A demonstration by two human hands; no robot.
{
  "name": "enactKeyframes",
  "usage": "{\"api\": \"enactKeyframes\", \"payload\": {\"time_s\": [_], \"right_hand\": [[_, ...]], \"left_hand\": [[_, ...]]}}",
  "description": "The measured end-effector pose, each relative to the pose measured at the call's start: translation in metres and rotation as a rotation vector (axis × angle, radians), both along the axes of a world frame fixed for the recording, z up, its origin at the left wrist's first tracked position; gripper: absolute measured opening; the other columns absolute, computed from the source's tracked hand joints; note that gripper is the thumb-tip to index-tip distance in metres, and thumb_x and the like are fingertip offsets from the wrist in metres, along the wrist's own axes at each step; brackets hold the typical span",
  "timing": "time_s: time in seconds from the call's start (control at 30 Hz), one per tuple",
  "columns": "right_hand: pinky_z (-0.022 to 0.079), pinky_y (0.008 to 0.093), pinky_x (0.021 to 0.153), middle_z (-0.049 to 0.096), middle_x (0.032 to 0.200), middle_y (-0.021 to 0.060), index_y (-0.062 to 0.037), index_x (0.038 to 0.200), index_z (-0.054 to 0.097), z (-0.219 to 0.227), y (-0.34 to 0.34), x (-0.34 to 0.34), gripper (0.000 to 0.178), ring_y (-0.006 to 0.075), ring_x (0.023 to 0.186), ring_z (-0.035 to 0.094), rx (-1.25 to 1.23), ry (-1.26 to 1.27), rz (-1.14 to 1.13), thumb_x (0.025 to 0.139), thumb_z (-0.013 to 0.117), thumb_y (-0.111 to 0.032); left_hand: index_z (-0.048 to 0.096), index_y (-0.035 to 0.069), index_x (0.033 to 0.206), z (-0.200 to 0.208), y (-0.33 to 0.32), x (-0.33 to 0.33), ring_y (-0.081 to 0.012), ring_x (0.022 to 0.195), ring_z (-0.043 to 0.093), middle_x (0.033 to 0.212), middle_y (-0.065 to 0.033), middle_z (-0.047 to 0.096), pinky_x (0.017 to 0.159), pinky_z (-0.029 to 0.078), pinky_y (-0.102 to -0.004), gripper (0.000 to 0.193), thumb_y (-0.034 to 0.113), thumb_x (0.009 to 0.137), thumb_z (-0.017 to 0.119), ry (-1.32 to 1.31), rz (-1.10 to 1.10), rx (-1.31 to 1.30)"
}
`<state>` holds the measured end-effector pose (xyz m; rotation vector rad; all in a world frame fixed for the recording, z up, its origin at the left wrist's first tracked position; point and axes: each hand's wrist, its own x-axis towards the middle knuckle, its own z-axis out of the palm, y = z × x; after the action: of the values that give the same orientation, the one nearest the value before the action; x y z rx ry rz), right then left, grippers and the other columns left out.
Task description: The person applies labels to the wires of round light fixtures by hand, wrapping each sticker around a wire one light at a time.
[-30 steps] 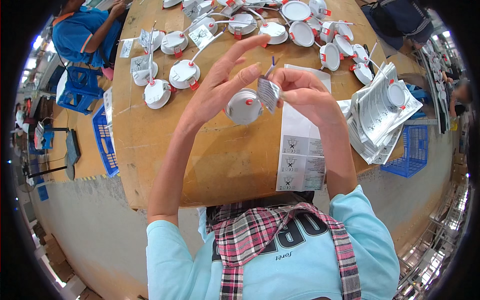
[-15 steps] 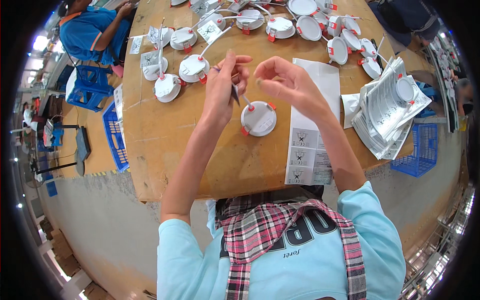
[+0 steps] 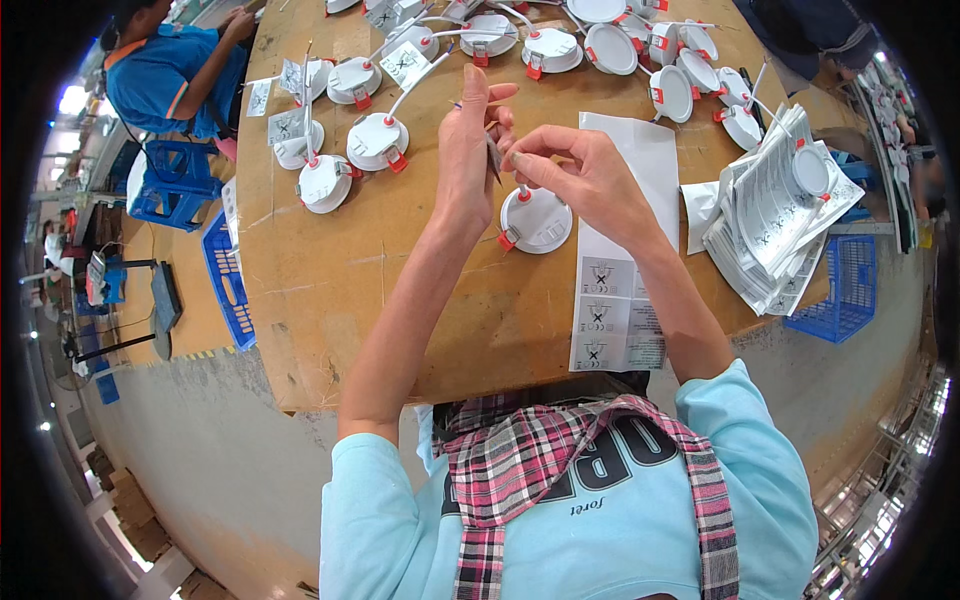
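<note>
A round white downlight (image 3: 537,222) with red-tipped clips lies on the table in front of me. Its white cable rises from a red collar toward my hands. My left hand (image 3: 470,150) is closed around the cable, whose wire end pokes out beside the thumb. A thin dark piece (image 3: 494,160), perhaps a label in shadow, sticks out under the left fingers. My right hand (image 3: 575,175) meets the left one there, thumb and forefinger pinched together; what lies between them is too small to make out. Beside the lamp, partly under my right forearm, lies a white label sheet (image 3: 603,320).
Several finished-looking white downlights (image 3: 378,140) with cables crowd the table's far side, some tagged with labels. A stack of silvery label sheets (image 3: 765,225) bears one lamp at right. Blue crates (image 3: 838,290) flank the table (image 3: 330,300). A person in blue (image 3: 170,75) sits far left.
My left hand has shifted right and slightly away. The right hand has closed its fingers and come to the left one. The downlight has slid right and farther from me.
</note>
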<state>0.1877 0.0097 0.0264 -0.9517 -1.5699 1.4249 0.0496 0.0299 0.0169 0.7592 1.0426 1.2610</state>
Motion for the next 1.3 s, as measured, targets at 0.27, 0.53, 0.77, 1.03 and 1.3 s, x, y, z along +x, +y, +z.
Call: {"api": "enactKeyframes", "payload": {"time_s": [0.27,0.53,0.77,1.03,1.3], "right_hand": [[0.051,0.0252,0.066,0.067,0.082,0.0077,0.0043,0.096,0.066,0.006,-0.002,-0.002,0.022,0.0117,0.071,0.062,0.031,-0.127,-0.023,0.083,0.063,-0.013],[0.052,0.0265,0.067,0.067,0.085,0.0088,0.0039,0.097,0.066,-0.001,0.002,0.001,0.021,0.0126,0.073,0.062,0.062,-0.086,-0.062,0.083,0.062,-0.012],[0.048,0.0248,0.071,0.065,0.089,0.0066,-0.001,0.106,0.063,0.008,0.0,-0.001,0.024,0.0104,0.081,0.06,0.083,-0.172,-0.069,0.085,0.06,-0.013],[0.046,0.0271,0.063,0.059,0.073,0.0014,-0.0037,0.104,0.06,0.017,0.001,0.006,0.027,0.0109,0.066,0.056,0.303,-0.209,-0.011,0.079,0.064,-0.013],[0.045,0.0273,0.058,0.06,0.07,0.004,-0.0014,0.102,0.057,0.014,0.0,0.012,0.024,0.0106,0.063,0.055,0.413,-0.377,-0.036,0.08,0.06,-0.01]], "left_hand": [[0.053,-0.003,0.108,-0.006,0.007,0.006,-0.0045,0.055,0.04,0.068,0.0023,0.046,0.049,0.034,-0.0195,0.069,0.062,0.091,0.035,0.138,0.056,0.007],[0.054,-0.001,0.11,-0.003,0.007,0.006,-0.0067,0.06,0.043,0.071,0.0031,0.046,0.055,0.04,-0.0221,0.069,0.061,0.093,0.028,0.059,-0.063,-0.092],[0.053,0.0,0.115,0.003,0.007,0.014,-0.0127,0.07,0.049,0.074,-0.0012,0.05,0.066,0.046,-0.0314,0.064,0.052,0.096,0.022,-0.092,-0.072,-0.155],[0.051,0.0,0.119,0.026,-0.01,0.017,-0.0198,0.079,0.052,0.085,-0.0083,0.056,0.074,0.046,-0.0337,0.078,0.064,0.092,0.016,-0.356,-0.148,-0.264],[0.049,-0.002,0.12,0.004,-0.024,0.011,-0.0198,0.092,0.054,0.103,-0.0098,0.055,0.083,0.045,-0.0348,0.073,0.061,0.092,0.024,-0.536,-0.226,-0.15]]}}
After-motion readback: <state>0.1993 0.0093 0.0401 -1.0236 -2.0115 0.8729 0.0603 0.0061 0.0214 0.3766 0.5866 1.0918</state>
